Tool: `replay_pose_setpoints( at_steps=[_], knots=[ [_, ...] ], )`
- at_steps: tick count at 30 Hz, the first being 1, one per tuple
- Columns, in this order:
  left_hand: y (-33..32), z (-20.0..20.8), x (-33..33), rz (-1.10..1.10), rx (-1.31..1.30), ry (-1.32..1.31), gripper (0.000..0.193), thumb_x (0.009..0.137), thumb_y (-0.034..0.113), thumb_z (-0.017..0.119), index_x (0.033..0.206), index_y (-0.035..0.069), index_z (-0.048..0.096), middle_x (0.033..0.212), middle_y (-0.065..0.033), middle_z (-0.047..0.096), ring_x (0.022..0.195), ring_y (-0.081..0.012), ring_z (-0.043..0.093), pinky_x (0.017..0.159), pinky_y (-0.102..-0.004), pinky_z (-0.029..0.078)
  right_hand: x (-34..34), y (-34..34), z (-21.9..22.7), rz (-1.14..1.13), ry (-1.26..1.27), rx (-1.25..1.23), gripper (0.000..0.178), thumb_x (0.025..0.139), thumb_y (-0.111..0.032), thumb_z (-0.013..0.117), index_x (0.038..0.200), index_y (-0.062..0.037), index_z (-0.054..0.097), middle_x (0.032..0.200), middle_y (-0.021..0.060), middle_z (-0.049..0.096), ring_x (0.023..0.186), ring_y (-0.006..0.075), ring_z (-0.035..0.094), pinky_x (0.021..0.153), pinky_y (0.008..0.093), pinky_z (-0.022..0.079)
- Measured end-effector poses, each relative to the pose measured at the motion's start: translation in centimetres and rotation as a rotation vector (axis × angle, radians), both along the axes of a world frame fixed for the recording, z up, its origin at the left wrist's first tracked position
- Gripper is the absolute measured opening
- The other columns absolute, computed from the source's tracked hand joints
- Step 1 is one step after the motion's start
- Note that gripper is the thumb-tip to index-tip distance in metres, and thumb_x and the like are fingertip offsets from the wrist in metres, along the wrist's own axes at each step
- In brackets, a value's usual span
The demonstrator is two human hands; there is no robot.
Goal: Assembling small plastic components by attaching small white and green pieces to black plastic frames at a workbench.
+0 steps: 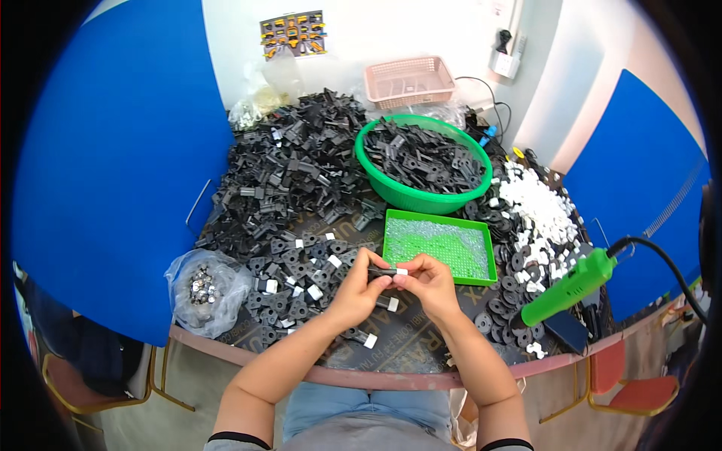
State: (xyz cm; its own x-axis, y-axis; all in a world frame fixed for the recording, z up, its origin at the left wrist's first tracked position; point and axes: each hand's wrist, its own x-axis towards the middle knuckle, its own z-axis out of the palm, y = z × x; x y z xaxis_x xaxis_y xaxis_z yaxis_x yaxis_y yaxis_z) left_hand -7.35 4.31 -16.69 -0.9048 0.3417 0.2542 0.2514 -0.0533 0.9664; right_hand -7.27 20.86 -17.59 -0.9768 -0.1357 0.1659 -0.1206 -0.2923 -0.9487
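Note:
Both hands meet over the middle of the table. My left hand (358,292) pinches a small black plastic part (382,271). At its right end is a white block-shaped piece (401,272), which the fingertips of my right hand (430,287) grip. Whether the white piece is fully seated cannot be made out. Just below the hands lie black parts with white ends, one of them a white-tipped part (369,340) near the table edge. Close beyond my right hand sits a shallow green tray (492,259) of tiny shiny pieces.
A green basin (421,201) full of black parts stands behind the tray. Heaped black parts (289,165) cover the back left. White pieces (538,195) and black discs (511,289) lie right, beside a corded green power screwdriver (568,289). A plastic bag (214,316) holds metal bits; a pink basket (410,81) sits behind.

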Motion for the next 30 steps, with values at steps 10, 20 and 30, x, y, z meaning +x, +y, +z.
replay_pose_setpoints(
  at_steps=[10, 20, 30],
  knots=[
    [-7.7, 2.3, -3.9, 0.410, -0.815, 0.307, 0.033, 0.080, 0.020, 0.066, 0.105, 0.003, 0.053, 0.101, -0.0159, 0.053, 0.097, -0.0290, 0.053, 0.085, -0.0356, 0.043, 0.8, -1.4, 0.4, 0.166, -0.281, 0.316, 0.019, 0.075, -0.010, 0.074, 0.085, -0.0012, 0.060, 0.071, 0.0046, 0.063, 0.063, 0.0093, 0.060, 0.053, 0.0205, 0.046],
    [-15.5, 1.8, -11.7, 0.766, -1.304, -0.105, 0.043, 0.065, 0.024, 0.079, 0.099, 0.006, 0.061, 0.104, -0.0146, 0.061, 0.102, -0.0311, 0.058, 0.083, -0.0403, 0.048, 1.2, -2.5, -0.7, -0.141, 0.196, 0.788, 0.016, 0.074, -0.016, 0.073, 0.081, -0.0038, 0.064, 0.067, 0.0048, 0.057, 0.051, 0.0115, 0.045, 0.050, 0.0271, 0.040],
    [-20.8, 0.7, -12.7, 0.932, -0.949, 0.207, 0.019, 0.081, 0.012, 0.061, 0.097, 0.004, 0.059, 0.095, -0.0204, 0.062, 0.090, -0.0389, 0.059, 0.076, -0.0460, 0.046, -6.3, -0.5, 3.0, -0.841, 0.682, 0.870, 0.010, 0.076, -0.011, 0.067, 0.075, -0.0047, 0.060, 0.077, 0.0087, 0.060, 0.077, 0.0267, 0.053, 0.070, 0.0370, 0.042]
  ],
)
